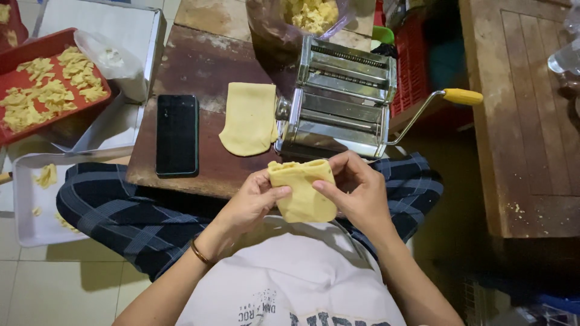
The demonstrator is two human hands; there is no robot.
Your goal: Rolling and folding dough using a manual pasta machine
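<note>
**Folded dough held in both hands**

We hold a folded dough piece [303, 190] above our lap, just in front of the table [199, 72] edge. Our left hand [254, 202] grips its left side, thumb pressed on top; our right hand [356, 193] pinches the right side, fingers [341, 166] curled over the upper edge. Both hands are closed on the dough.

Just beyond it, on the table, stands a steel pasta roller [338, 96] with a yellow-handled crank [447, 99] sticking out to the right. A flat dough sheet [249, 118] lies beside the roller's left end, touching it. Left of that lies a black phone [177, 134]. A clear bag [302, 21] with yellow scraps sits behind the roller.

Farther left, a red tray [36, 127] carries cut dough strips [45, 90], and a white tray [27, 223] on the floor holds a few bits.
</note>
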